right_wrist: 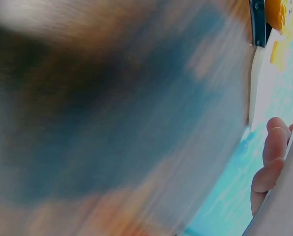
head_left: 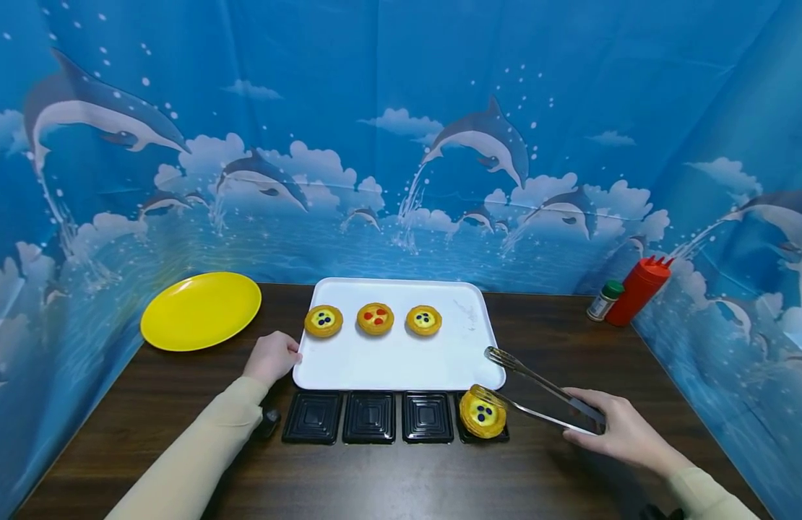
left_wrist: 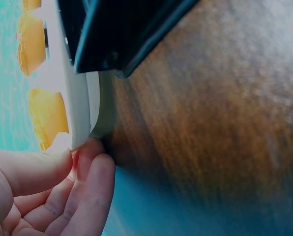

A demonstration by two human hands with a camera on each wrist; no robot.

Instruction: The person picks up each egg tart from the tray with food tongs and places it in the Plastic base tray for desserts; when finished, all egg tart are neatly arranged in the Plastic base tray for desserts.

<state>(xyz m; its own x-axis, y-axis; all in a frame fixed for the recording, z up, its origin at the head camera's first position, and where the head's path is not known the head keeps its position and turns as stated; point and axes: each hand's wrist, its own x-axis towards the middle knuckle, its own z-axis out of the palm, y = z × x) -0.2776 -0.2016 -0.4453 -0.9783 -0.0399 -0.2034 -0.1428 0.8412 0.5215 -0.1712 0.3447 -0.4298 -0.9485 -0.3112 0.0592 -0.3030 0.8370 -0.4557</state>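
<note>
My left hand (head_left: 273, 359) pinches the left edge of a white tray (head_left: 401, 365); in the left wrist view the thumb lies on top and the fingers curl beneath the rim. Three egg tarts stand in a row on it: a blue-dotted tart (head_left: 324, 321), a red-dotted tart (head_left: 375, 318) and another blue-dotted tart (head_left: 423, 320). My right hand (head_left: 625, 427) holds metal tongs (head_left: 544, 415) with their arms spread. One tong tip overlaps a tart (head_left: 482, 417) in the rightmost black square dish; the other tip is over the tray's right edge.
Several black square dishes (head_left: 370, 417) line up along the tray's near side. A yellow plate (head_left: 201, 312) lies at the back left. At the back right stand a green-capped shaker (head_left: 605, 301) and a red squeeze bottle (head_left: 638, 290). A dolphin-print curtain (head_left: 401, 144) hangs behind the table.
</note>
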